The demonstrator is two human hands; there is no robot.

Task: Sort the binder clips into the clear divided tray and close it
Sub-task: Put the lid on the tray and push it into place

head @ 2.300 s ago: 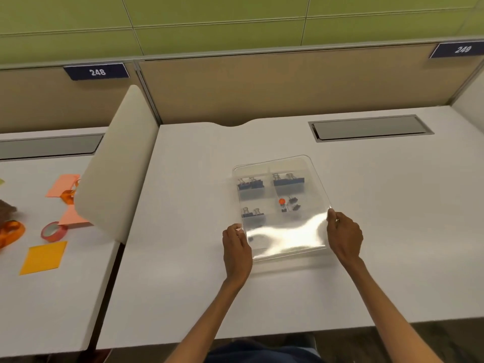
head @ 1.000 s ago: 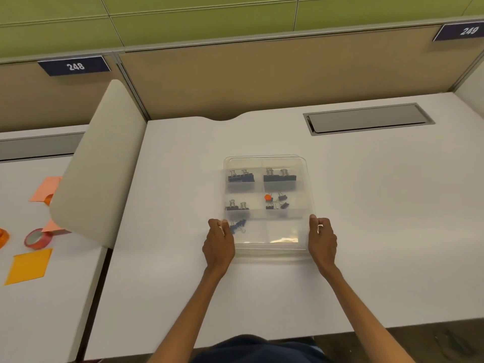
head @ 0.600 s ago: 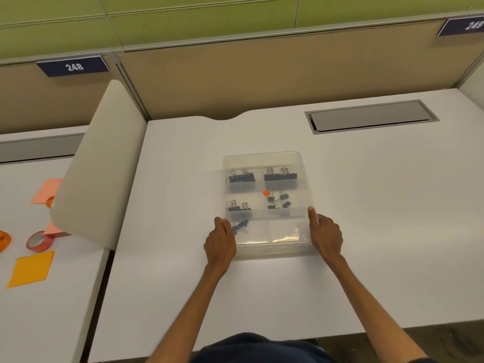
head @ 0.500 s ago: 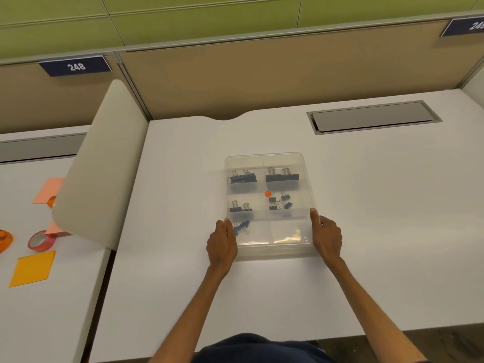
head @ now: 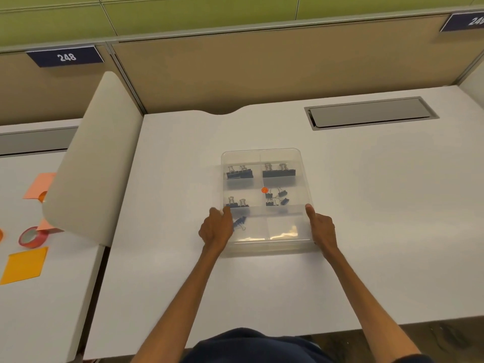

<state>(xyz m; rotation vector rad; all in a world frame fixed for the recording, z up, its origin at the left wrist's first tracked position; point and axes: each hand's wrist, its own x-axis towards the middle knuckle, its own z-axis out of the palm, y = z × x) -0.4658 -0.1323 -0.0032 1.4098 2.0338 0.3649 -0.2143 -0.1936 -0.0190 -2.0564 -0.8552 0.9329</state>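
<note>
Tray: the clear plastic divided tray (head: 264, 155) lies flat on the white desk (head: 366, 205), lid down, between the two hands.
Clips: dark blue binder clips (head: 239, 172) sit in five of its compartments; the near-right compartment looks bare.
Left hand: the left hand (head: 216, 229) presses against the tray's near-left edge, fingers curled onto the lid.
Right hand: the right hand (head: 322, 229) is pressed flat along the near-right edge, thumb pointing up the side.
Hard to make out: glare whitens the near-right lid; whether the lid has latched cannot be told; the small orange round sticker (head: 264, 190) has no readable print; the left fingers cover part of one compartment.
Change: 2.3 seconds ago the lid was raised at the near edge, shining; now it lies level, and the hands have stayed at the near corners since a second ago.
Surroundings: a grey cable hatch (head: 369, 112) lies beyond; a red tape roll (head: 33, 237) sits on the neighbouring desk.
</note>
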